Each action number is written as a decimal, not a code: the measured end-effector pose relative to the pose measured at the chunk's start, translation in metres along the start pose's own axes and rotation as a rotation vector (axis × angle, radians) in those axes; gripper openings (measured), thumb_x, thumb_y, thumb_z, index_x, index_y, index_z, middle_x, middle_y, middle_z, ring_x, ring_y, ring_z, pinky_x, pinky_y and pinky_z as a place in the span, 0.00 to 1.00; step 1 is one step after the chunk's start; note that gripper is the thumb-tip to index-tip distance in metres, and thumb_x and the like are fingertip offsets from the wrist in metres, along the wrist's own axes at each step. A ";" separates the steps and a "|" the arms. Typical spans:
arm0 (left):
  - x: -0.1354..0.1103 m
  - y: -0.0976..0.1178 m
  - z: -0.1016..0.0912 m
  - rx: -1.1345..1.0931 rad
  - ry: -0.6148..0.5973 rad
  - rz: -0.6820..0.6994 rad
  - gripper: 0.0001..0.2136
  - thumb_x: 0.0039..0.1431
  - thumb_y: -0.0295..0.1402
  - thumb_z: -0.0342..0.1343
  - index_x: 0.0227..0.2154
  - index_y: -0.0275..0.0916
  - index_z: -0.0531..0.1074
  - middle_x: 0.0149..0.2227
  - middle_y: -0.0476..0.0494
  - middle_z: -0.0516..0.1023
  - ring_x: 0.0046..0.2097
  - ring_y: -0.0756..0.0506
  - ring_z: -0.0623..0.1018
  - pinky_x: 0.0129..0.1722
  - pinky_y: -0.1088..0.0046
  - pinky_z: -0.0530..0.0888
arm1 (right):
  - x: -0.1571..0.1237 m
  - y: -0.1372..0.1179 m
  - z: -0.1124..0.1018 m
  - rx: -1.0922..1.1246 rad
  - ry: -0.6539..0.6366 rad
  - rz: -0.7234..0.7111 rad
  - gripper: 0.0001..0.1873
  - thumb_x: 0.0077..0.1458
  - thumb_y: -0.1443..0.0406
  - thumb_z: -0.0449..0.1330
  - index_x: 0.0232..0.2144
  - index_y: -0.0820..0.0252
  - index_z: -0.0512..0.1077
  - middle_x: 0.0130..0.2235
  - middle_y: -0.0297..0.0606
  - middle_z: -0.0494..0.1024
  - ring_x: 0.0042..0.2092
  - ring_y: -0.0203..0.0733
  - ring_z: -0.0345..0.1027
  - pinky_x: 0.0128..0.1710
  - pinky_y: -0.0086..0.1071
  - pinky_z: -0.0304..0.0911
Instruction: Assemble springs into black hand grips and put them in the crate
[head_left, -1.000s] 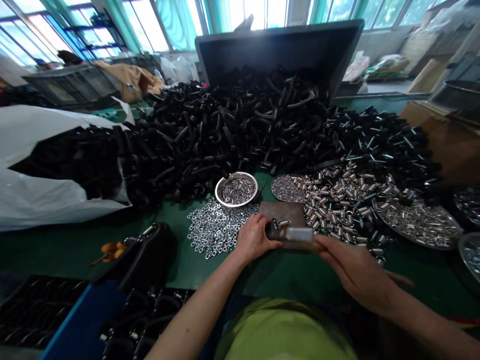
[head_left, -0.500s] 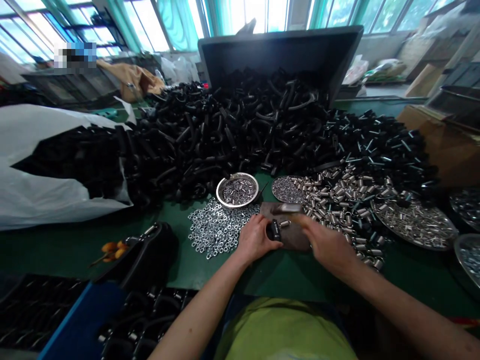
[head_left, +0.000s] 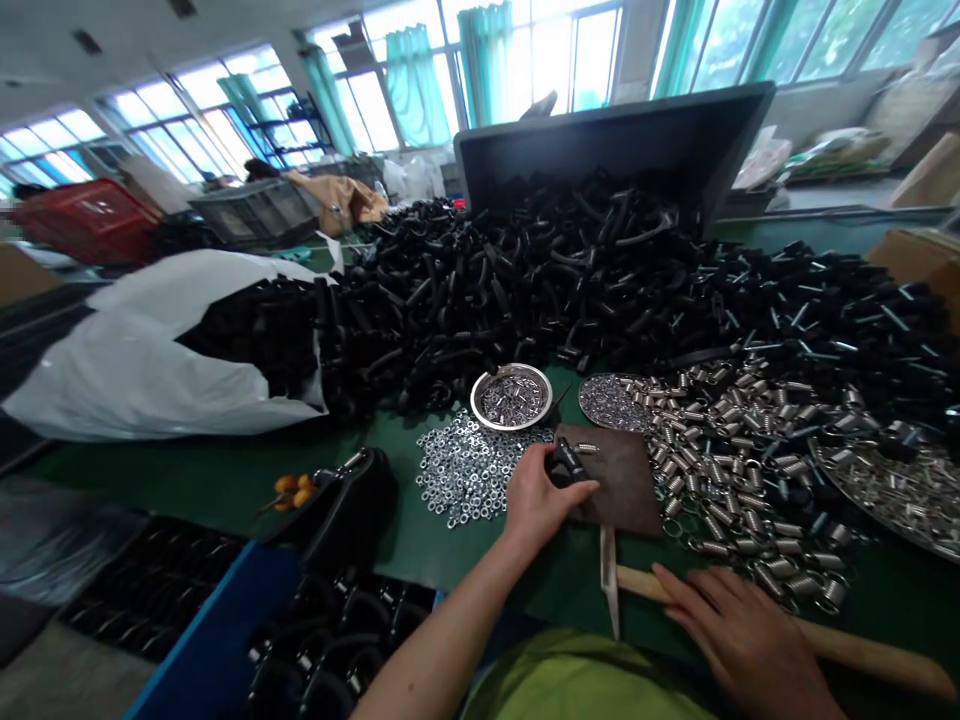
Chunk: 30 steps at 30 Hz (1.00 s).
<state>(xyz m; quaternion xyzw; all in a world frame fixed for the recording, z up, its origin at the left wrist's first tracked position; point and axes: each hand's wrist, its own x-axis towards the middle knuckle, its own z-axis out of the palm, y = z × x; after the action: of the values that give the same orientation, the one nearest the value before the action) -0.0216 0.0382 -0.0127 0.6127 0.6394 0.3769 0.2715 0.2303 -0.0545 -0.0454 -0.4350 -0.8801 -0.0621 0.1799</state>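
Observation:
My left hand (head_left: 541, 497) grips a small black part (head_left: 564, 462) at the near left edge of a dark metal plate (head_left: 619, 480) on the green table. A single spring (head_left: 587, 448) lies on the plate just beyond it. My right hand (head_left: 739, 632) rests with fingers spread on the wooden handle of a hammer (head_left: 720, 606) that lies on the table in front of me, its metal head (head_left: 608, 580) pointing at the plate.
A heap of washers (head_left: 465, 468) lies left of the plate, a small steel bowl (head_left: 512, 396) behind it, and loose springs (head_left: 739, 440) to the right. A big pile of black handles (head_left: 525, 280) spills from a dark bin. A blue crate (head_left: 247, 640) sits near left.
My right hand has brought the hammer down from above the plate and laid it flat on the table. The view has shifted to the left. My left hand still holds the black part.

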 end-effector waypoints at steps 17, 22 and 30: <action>0.158 -0.010 -0.079 0.554 0.186 0.227 0.16 0.56 0.25 0.49 0.47 0.39 0.69 0.50 0.40 0.71 0.52 0.43 0.68 0.52 0.66 0.65 | 0.131 0.020 0.002 0.133 -0.362 0.426 0.11 0.57 0.61 0.49 0.33 0.51 0.71 0.30 0.33 0.80 0.32 0.47 0.75 0.26 0.32 0.59; 0.230 -0.029 -0.103 0.625 0.220 0.151 0.13 0.53 0.21 0.50 0.40 0.37 0.72 0.45 0.35 0.73 0.51 0.37 0.67 0.50 0.56 0.63 | 0.135 0.010 0.004 0.004 -0.368 0.376 0.11 0.59 0.64 0.47 0.32 0.53 0.69 0.29 0.34 0.79 0.31 0.46 0.75 0.23 0.30 0.55; 0.202 -0.024 -0.120 0.243 0.556 0.205 0.13 0.61 0.32 0.43 0.48 0.37 0.60 0.46 0.36 0.70 0.50 0.42 0.69 0.50 0.62 0.64 | 0.124 0.026 0.002 0.555 -0.184 0.518 0.15 0.58 0.55 0.50 0.37 0.53 0.72 0.31 0.34 0.79 0.28 0.41 0.71 0.28 0.32 0.63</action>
<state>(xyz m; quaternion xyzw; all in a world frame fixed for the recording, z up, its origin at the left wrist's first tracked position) -0.1532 0.2205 0.0592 0.5754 0.6645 0.4761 -0.0284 0.1809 0.0545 -0.0026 -0.5812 -0.7371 0.2650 0.2205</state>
